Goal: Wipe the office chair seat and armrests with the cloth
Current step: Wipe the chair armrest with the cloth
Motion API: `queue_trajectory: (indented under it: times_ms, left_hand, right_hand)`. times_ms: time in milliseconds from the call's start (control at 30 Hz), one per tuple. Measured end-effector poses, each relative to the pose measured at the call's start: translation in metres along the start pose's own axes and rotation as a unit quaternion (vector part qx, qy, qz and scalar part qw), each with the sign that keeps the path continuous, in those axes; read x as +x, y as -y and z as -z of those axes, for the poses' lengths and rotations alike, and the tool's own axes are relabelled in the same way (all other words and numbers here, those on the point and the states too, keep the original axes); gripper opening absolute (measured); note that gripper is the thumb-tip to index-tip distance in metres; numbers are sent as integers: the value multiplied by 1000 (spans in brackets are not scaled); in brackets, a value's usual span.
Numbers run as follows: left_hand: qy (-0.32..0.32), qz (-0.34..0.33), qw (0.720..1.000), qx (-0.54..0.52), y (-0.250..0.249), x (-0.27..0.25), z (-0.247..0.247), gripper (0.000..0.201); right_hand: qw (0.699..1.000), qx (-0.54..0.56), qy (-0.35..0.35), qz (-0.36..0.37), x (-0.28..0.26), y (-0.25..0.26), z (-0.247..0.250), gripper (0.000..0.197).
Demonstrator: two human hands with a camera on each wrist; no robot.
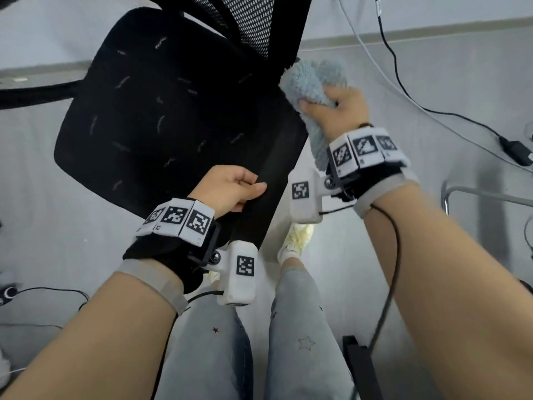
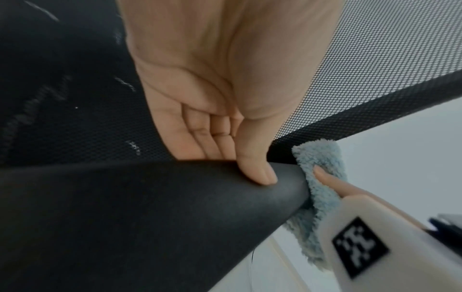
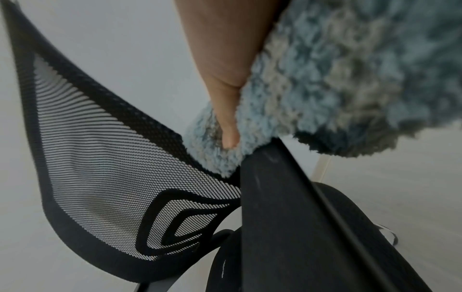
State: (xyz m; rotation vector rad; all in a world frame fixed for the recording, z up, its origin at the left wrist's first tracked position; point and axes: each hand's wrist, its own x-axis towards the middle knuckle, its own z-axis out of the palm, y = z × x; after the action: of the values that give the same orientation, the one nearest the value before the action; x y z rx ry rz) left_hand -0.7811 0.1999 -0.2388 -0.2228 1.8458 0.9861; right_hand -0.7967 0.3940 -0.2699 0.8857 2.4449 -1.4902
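Observation:
The black office chair seat [image 1: 173,116] fills the upper left of the head view, with its mesh backrest [image 1: 253,21] behind. The chair's right armrest [image 1: 274,174] runs toward me. My left hand [image 1: 251,186] grips its near part, thumb [image 2: 260,173] on top and fingers curled over the inner edge. My right hand [image 1: 320,102] holds a fluffy light-blue cloth [image 1: 311,79] bunched against the armrest's far end, beside the backrest edge [image 2: 375,110]. In the right wrist view the cloth [image 3: 337,79] drapes over the armrest [image 3: 287,217] tip. The other armrest [image 1: 34,93] sticks out at far left.
Grey floor surrounds the chair. Cables and a power adapter [image 1: 516,148] lie at the right, near a metal frame [image 1: 461,194]. A black leg [image 1: 363,365] stands at lower right. My jeans-clad legs and a pale shoe [image 1: 294,241] are just below the armrest. A small device [image 1: 8,293] lies at left.

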Motion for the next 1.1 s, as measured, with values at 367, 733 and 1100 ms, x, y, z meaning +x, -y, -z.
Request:
queue_trajectory:
  times_ms: [367, 733, 1100]
  left_hand:
    - [-4, 24, 999, -27, 7, -2, -2, 10]
    - [16, 26, 999, -42, 4, 4, 1, 2]
    - [54, 62, 996, -43, 10, 9, 7, 2]
  right_hand:
    - [993, -25, 109, 29, -69, -19, -14, 28]
    - [993, 96, 62, -12, -52, -16, -15, 8]
    - [993, 117, -22, -14, 19, 6, -5, 11]
